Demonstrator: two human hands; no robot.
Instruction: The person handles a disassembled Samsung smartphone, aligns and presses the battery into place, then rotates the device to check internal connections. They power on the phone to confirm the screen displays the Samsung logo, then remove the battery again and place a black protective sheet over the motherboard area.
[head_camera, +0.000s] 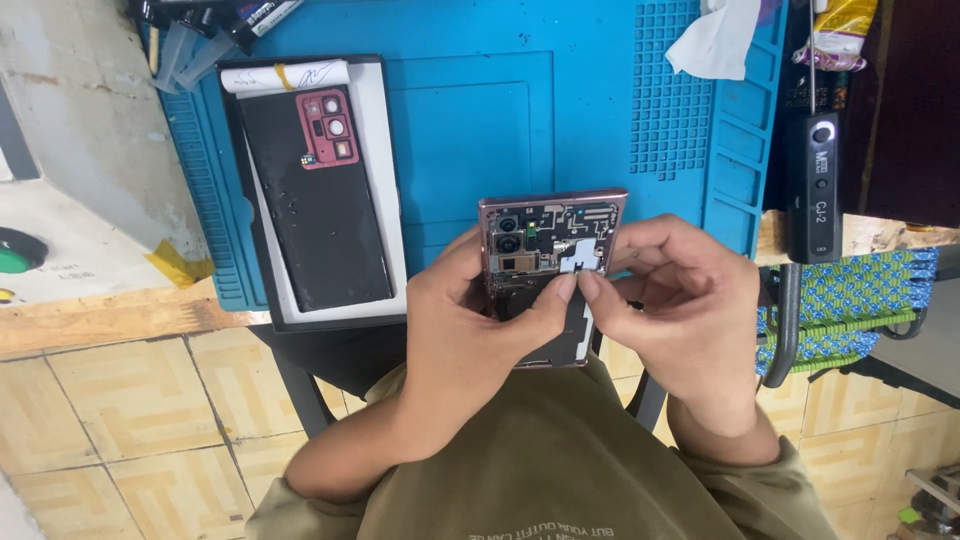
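Note:
An opened smartphone (545, 235) with its back removed shows camera modules and circuit parts inside a dark pink frame. My left hand (470, 320) grips its left side, with the thumb reaching over the middle. From the right, my right hand (675, 295) holds the phone, its thumb and forefinger pinching at a small part near the phone's centre. The removed black back cover (315, 200) with a pink camera surround lies in a white-lined box tray (385, 150) to the left.
A blue work mat (500, 110) covers the bench. Further things: a white cloth (715, 40) at the top right, a black device (818, 185) on the right edge, a woven chair seat (850, 300), and a tiled floor below.

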